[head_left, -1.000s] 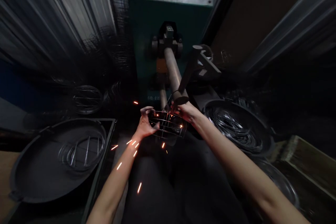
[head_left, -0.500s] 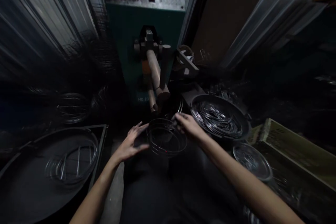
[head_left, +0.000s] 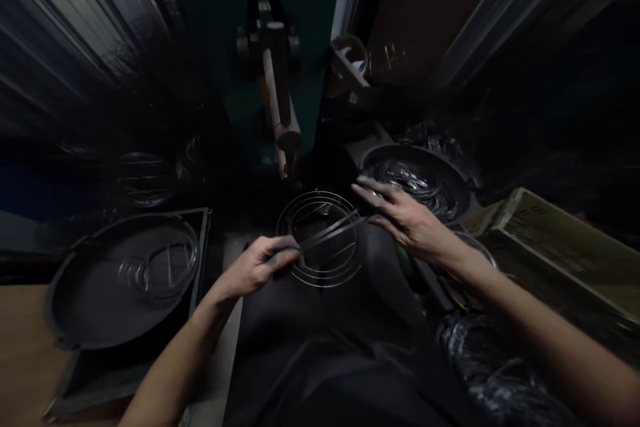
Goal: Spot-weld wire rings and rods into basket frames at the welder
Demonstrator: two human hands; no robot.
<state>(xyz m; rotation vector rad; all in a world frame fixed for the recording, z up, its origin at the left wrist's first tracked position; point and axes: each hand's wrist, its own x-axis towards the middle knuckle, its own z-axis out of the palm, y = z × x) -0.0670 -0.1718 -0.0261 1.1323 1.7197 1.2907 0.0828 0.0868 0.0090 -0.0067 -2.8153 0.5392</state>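
Between my hands are concentric thin wire rings point(head_left: 320, 285), above my dark-clothed lap. My left hand point(head_left: 270, 261) is closed, thumb against fingers, on the near end of a pair of thin straight metal rods point(head_left: 330, 232) that slant across the rings. My right hand point(head_left: 405, 217) has its fingers stretched out and apart, close to the far end of the rods. Whether its thumb touches them I cannot tell. Beyond the hands stands a green machine point(head_left: 210, 33) with a thick round electrode arm point(head_left: 287, 133) pointing toward me.
At left a wide dark pan point(head_left: 105, 307) holds ring-shaped wire racks point(head_left: 170, 267). A second round pan point(head_left: 463, 197) at right contains bent wire pieces point(head_left: 407, 177). Beside it is a yellowish plastic crate point(head_left: 565, 240). Wire bundles point(head_left: 500, 367) lie at lower right.
My left hand has gone from spread to closed on the rods. My right hand has opened and moved right. The view has tilted down, so the machine sits higher.
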